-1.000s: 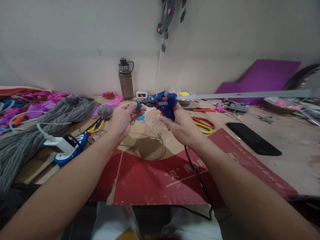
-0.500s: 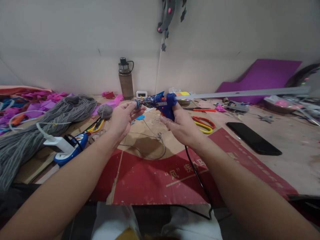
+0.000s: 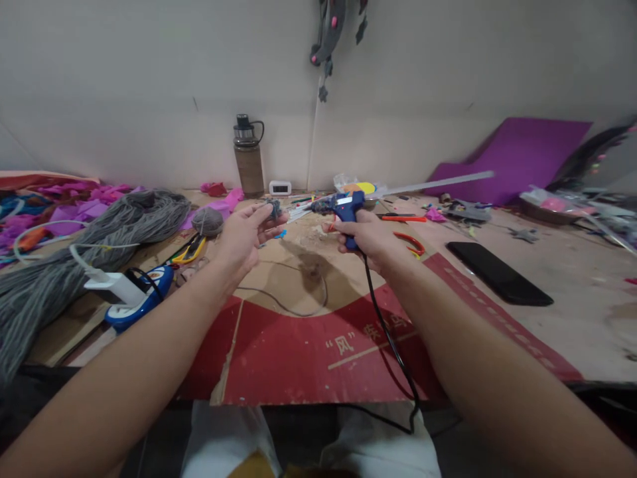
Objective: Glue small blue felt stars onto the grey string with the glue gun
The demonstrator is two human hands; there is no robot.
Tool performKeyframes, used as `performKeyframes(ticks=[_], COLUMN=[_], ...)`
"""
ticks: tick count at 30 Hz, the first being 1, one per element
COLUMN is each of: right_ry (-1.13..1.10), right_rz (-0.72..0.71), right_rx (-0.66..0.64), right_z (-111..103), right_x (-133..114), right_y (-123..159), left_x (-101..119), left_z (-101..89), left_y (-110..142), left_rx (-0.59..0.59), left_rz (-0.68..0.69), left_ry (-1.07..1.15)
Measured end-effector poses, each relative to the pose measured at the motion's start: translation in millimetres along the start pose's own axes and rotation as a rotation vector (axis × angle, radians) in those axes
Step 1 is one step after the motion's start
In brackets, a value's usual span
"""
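My right hand (image 3: 362, 238) is closed round the grip of a blue hot glue gun (image 3: 343, 207); a long clear glue stick (image 3: 432, 184) sticks out of its back toward the right, and its black cord (image 3: 388, 338) runs down to my lap. The gun's nozzle points left, a little apart from my left hand (image 3: 246, 234). That hand pinches a small grey piece (image 3: 273, 208) between thumb and fingers. Both hands hover over a red and brown cardboard sheet (image 3: 308, 345).
A grey yarn bundle (image 3: 79, 245), a grey yarn ball (image 3: 208, 222), a white charger on a blue device (image 3: 134, 297) and pink scraps lie left. A bottle (image 3: 247, 159) stands by the wall. Red scissors (image 3: 411, 243), a black phone (image 3: 499, 282) and purple foam (image 3: 517, 159) are right.
My right hand has drawn the glue gun back to the right and away from the grey piece, swinging the glue stick round. My left hand has stayed in place with the piece.
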State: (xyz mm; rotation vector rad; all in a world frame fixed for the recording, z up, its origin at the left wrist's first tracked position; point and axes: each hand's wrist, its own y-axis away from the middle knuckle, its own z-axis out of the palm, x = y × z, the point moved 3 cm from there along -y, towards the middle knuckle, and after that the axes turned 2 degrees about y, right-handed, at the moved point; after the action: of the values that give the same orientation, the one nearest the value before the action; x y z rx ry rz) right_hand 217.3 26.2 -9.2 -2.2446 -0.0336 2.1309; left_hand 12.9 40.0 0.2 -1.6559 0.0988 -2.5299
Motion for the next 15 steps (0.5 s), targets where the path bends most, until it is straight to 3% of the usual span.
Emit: performKeyframes(ticks=[2, 4, 7, 9, 12, 15], right_ry=[0.214, 0.564, 1.126, 1.272, 1.027, 0.476], right_rz=[0.123, 0.164, 0.07, -0.031, -0.266, -0.429], right_rx=[0.022, 0.018, 0.091, 0.193, 0.236, 0.096], right_z=[-6, -13, -25, -27, -11, 17], right_x=[10, 16, 11, 2, -9, -13], right_y=[-8, -12, -12, -7, 3, 13], left_x=[-1, -2, -3, -4, -6, -9], left_z=[-0.3, -0.9, 0.2, 3.1, 7.5, 10.2], left_y=[0, -1, -2, 0, 4, 9], left_rx=[-0.026, -0.031, -0.041, -0.072, -0.104, -0.107], left_rz=[0.008, 0.05, 0.114, 0.122, 0.116, 0.101], left_ry=[-0.036, -0.053, -0.038, -0.021, -0.046, -0.104])
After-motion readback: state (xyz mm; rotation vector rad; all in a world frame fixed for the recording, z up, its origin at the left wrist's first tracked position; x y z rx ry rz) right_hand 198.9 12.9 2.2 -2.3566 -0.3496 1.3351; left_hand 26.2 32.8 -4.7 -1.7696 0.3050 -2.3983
